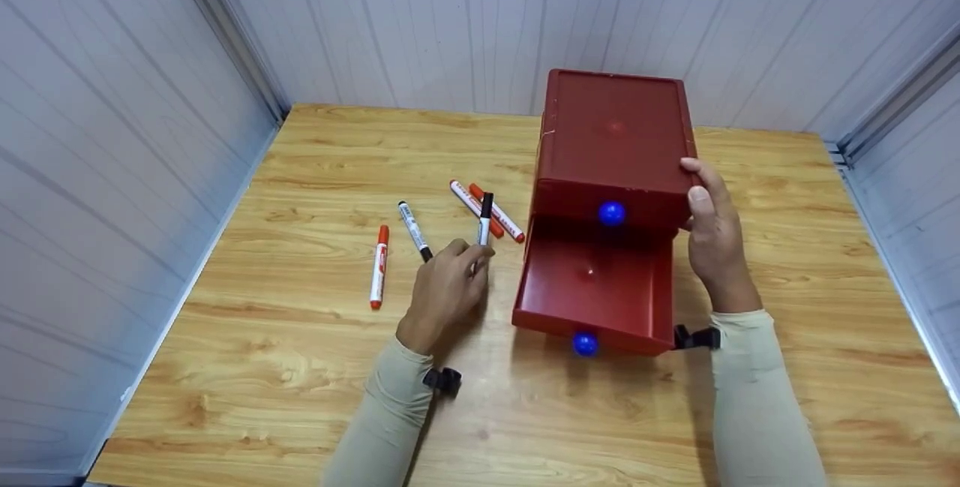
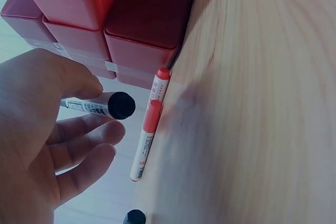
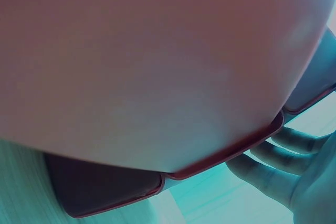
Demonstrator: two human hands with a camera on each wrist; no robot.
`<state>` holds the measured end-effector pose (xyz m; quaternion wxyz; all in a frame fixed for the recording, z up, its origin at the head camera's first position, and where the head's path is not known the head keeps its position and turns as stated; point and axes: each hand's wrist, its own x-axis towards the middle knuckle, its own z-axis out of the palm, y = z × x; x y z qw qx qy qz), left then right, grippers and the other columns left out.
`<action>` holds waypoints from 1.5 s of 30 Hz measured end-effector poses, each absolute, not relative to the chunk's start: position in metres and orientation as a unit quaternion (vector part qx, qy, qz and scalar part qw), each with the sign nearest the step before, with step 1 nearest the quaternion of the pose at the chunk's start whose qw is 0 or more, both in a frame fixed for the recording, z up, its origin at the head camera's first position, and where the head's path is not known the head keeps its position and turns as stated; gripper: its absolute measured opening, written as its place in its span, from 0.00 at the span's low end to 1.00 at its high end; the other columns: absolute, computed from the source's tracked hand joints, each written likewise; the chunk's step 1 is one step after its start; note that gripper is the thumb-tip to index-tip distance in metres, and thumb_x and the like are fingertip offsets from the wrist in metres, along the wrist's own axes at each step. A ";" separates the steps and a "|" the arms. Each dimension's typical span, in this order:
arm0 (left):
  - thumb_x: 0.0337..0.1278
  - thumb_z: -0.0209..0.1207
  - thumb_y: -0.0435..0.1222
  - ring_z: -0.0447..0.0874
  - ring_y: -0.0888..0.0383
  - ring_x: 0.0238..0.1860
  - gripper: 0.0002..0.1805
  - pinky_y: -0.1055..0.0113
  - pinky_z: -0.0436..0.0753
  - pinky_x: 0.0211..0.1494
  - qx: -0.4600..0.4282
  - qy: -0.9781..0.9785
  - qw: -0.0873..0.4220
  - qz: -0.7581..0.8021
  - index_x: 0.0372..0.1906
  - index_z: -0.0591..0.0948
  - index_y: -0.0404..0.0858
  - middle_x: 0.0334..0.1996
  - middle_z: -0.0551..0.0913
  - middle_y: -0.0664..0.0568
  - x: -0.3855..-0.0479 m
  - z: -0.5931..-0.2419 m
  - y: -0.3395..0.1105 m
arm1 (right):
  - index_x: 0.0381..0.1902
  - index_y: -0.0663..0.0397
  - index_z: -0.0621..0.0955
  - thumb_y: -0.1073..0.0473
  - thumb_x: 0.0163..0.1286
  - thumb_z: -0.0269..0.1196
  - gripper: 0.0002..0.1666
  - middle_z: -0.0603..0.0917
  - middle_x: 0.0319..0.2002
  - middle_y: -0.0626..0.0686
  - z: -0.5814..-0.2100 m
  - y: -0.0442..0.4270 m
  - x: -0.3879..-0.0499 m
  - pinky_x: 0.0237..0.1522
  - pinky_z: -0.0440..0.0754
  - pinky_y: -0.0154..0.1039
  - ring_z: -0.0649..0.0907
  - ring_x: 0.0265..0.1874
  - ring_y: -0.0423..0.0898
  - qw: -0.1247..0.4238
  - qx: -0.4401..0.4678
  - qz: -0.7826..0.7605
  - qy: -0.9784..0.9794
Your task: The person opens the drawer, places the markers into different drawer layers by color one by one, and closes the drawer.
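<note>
My left hand [image 1: 448, 288] pinches a black-capped whiteboard marker [image 1: 484, 228] between thumb and fingers, its cap pointing away from me. In the left wrist view the marker [image 2: 97, 107] shows its black end beyond the thumb. Right of it stands a red drawer unit [image 1: 619, 134] with blue ball knobs. Its lower drawer [image 1: 592, 292] is pulled out toward me, with a bare red floor. My right hand [image 1: 716, 243] rests against the unit's right side, thumb near the front edge. The fingers [image 3: 268, 182] reach along that side, fairly straight, in the right wrist view.
Two red markers, one [image 1: 504, 218] crossing the other [image 1: 461, 196], lie beside the unit's left side. Further left are another black-capped marker [image 1: 412, 228] and a red-capped marker [image 1: 380, 269]. Pale panel walls [image 1: 420, 29] border the wooden table [image 1: 247, 367] at the back and sides.
</note>
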<state>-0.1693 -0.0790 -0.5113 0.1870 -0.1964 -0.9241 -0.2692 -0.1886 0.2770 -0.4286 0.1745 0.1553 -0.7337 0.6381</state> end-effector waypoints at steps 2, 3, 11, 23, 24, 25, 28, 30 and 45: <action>0.60 0.64 0.34 0.76 0.56 0.23 0.09 0.58 0.78 0.25 -0.201 -0.921 0.188 -0.276 0.45 0.87 0.45 0.31 0.80 0.52 -0.169 -0.511 -0.078 | 0.71 0.57 0.68 0.56 0.80 0.42 0.26 0.68 0.64 0.58 -0.429 0.277 -0.189 0.41 0.82 0.35 0.75 0.52 0.55 0.175 0.155 0.638 -0.734; 0.60 0.64 0.33 0.77 0.56 0.24 0.10 0.58 0.79 0.26 -0.204 -0.919 0.189 -0.280 0.45 0.87 0.44 0.31 0.80 0.51 -0.169 -0.511 -0.078 | 0.71 0.57 0.69 0.56 0.80 0.43 0.26 0.68 0.64 0.58 -0.429 0.277 -0.189 0.41 0.82 0.34 0.75 0.52 0.55 0.175 0.154 0.638 -0.734; 0.58 0.64 0.31 0.78 0.56 0.27 0.11 0.59 0.80 0.30 -0.224 -0.905 0.189 -0.308 0.46 0.86 0.43 0.33 0.81 0.51 -0.167 -0.511 -0.078 | 0.70 0.59 0.69 0.56 0.80 0.44 0.26 0.69 0.63 0.59 -0.430 0.276 -0.189 0.41 0.82 0.36 0.76 0.51 0.55 0.170 0.163 0.665 -0.709; 0.60 0.64 0.30 0.78 0.58 0.29 0.12 0.65 0.79 0.32 -0.248 -0.889 0.196 -0.331 0.47 0.86 0.43 0.34 0.81 0.51 -0.164 -0.497 -0.070 | 0.70 0.58 0.68 0.56 0.80 0.43 0.26 0.69 0.64 0.60 -0.428 0.276 -0.189 0.43 0.82 0.36 0.75 0.53 0.56 0.169 0.165 0.655 -0.718; 0.60 0.65 0.30 0.78 0.59 0.29 0.12 0.65 0.79 0.32 -0.250 -0.888 0.201 -0.331 0.47 0.86 0.43 0.34 0.81 0.51 -0.164 -0.496 -0.069 | 0.70 0.58 0.68 0.56 0.80 0.43 0.26 0.69 0.64 0.60 -0.428 0.277 -0.189 0.43 0.82 0.36 0.75 0.53 0.56 0.170 0.165 0.656 -0.717; 0.60 0.65 0.30 0.78 0.59 0.28 0.12 0.64 0.79 0.31 -0.252 -0.886 0.207 -0.329 0.47 0.86 0.43 0.34 0.81 0.52 -0.163 -0.495 -0.068 | 0.70 0.59 0.68 0.57 0.80 0.43 0.26 0.69 0.64 0.60 -0.429 0.277 -0.189 0.43 0.82 0.35 0.75 0.53 0.56 0.171 0.166 0.655 -0.717; 0.59 0.65 0.31 0.79 0.59 0.27 0.12 0.63 0.79 0.30 -0.254 -0.883 0.225 -0.323 0.47 0.87 0.44 0.34 0.82 0.52 -0.161 -0.492 -0.066 | 0.70 0.58 0.68 0.57 0.80 0.43 0.26 0.68 0.65 0.60 -0.429 0.277 -0.189 0.43 0.82 0.35 0.74 0.53 0.57 0.174 0.168 0.653 -0.718; 0.58 0.65 0.31 0.79 0.59 0.27 0.12 0.62 0.80 0.30 -0.256 -0.882 0.234 -0.318 0.46 0.87 0.44 0.33 0.82 0.53 -0.159 -0.490 -0.064 | 0.70 0.58 0.68 0.57 0.80 0.43 0.26 0.68 0.65 0.60 -0.429 0.277 -0.189 0.43 0.82 0.35 0.74 0.53 0.57 0.175 0.171 0.651 -0.719; 0.59 0.64 0.29 0.81 0.59 0.31 0.14 0.64 0.79 0.32 -0.285 -0.856 0.266 -0.339 0.48 0.87 0.44 0.38 0.83 0.53 -0.154 -0.475 -0.058 | 0.70 0.59 0.68 0.56 0.80 0.44 0.26 0.69 0.63 0.60 -0.430 0.277 -0.190 0.43 0.82 0.34 0.75 0.52 0.56 0.173 0.172 0.656 -0.714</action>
